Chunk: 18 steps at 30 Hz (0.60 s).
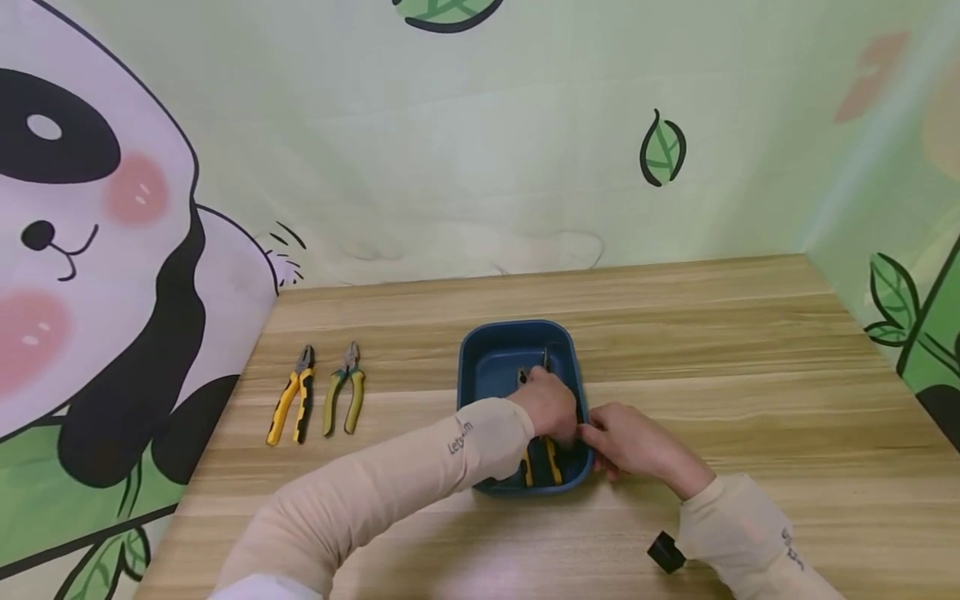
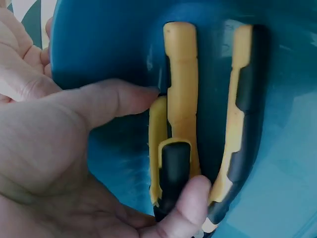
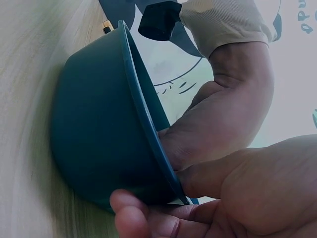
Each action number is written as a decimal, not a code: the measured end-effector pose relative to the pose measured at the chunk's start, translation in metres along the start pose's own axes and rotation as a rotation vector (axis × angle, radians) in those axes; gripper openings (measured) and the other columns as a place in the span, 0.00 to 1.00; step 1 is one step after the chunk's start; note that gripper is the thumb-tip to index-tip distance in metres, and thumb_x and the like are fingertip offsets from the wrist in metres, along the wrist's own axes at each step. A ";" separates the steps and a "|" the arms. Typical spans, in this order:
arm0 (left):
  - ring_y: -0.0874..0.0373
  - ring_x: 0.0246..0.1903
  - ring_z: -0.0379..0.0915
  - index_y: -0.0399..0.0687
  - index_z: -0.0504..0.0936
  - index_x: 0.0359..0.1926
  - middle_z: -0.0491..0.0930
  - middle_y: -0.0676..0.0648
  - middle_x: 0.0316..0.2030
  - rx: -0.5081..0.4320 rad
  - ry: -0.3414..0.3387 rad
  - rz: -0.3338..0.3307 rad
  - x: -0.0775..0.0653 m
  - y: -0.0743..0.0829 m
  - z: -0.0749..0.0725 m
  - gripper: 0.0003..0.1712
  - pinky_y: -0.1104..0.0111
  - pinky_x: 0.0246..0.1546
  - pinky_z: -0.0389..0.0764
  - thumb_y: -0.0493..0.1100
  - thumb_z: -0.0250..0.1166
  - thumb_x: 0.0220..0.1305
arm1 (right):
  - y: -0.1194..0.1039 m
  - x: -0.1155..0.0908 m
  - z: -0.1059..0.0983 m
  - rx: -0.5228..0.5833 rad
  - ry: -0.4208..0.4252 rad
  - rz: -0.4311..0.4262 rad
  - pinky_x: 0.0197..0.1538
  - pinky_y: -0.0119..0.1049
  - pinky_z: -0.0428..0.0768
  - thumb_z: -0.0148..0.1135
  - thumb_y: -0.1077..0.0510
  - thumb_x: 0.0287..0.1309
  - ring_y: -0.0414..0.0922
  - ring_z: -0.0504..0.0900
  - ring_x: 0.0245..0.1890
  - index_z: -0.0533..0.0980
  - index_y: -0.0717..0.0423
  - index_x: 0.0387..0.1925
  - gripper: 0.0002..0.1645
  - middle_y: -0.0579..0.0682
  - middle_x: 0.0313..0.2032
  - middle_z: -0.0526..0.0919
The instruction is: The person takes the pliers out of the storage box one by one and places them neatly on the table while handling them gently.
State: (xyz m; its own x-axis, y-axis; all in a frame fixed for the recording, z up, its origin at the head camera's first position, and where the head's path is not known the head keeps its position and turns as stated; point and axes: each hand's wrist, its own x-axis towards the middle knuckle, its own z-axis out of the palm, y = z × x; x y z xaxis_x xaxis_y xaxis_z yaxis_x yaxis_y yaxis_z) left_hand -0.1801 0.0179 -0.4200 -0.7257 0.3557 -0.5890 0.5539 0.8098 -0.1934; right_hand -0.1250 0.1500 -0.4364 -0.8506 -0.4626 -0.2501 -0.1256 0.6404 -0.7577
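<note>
My left hand [image 1: 551, 404] reaches down into a blue box [image 1: 517, 323]. In the left wrist view its thumb and a finger pinch smaller pliers [image 2: 176, 163] with yellow-and-black handles; their jaws are hidden. Beside and partly under these lie larger pliers [image 2: 182, 89], handles spread, on the box floor. My right hand [image 1: 637, 442] is at the right side of the box. The right wrist view shows its thumb over the rim and its fingers against the outer wall, gripping the edge.
On the table [image 1: 712, 333] left of the box lie two more pliers: one with yellow-and-black handles [image 1: 282, 408], one with olive-yellow handles [image 1: 356, 404]. A fabric backdrop [image 1: 480, 167] with a panda print rises behind the table. A black wrist camera [image 1: 666, 552] juts from the right sleeve.
</note>
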 end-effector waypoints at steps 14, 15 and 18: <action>0.50 0.47 0.65 0.42 0.82 0.60 0.72 0.39 0.50 -0.101 0.021 -0.161 0.010 0.001 0.017 0.29 0.63 0.44 0.78 0.55 0.68 0.65 | -0.001 0.000 0.000 0.013 -0.004 -0.029 0.22 0.34 0.73 0.55 0.59 0.76 0.40 0.77 0.14 0.78 0.62 0.32 0.15 0.47 0.18 0.79; 0.50 0.48 0.66 0.42 0.82 0.61 0.73 0.39 0.51 -0.112 0.032 -0.176 0.010 0.001 0.017 0.29 0.63 0.45 0.78 0.55 0.68 0.66 | -0.001 0.000 0.000 0.012 -0.006 -0.026 0.22 0.34 0.72 0.55 0.59 0.76 0.40 0.77 0.14 0.78 0.62 0.32 0.15 0.47 0.18 0.79; 0.50 0.47 0.69 0.40 0.80 0.62 0.71 0.37 0.53 -0.174 0.033 -0.235 0.012 0.003 0.016 0.31 0.65 0.42 0.80 0.53 0.70 0.64 | 0.000 0.000 -0.001 0.006 -0.006 -0.025 0.23 0.33 0.72 0.54 0.59 0.77 0.40 0.77 0.14 0.78 0.62 0.33 0.15 0.47 0.18 0.79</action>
State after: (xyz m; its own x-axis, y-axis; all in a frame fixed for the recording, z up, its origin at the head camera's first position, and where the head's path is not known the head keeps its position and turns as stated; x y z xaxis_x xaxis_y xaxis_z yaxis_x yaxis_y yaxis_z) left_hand -0.1803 0.0173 -0.4403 -0.8402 0.1621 -0.5176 0.2932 0.9386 -0.1820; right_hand -0.1255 0.1501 -0.4358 -0.8443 -0.4817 -0.2348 -0.1431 0.6249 -0.7674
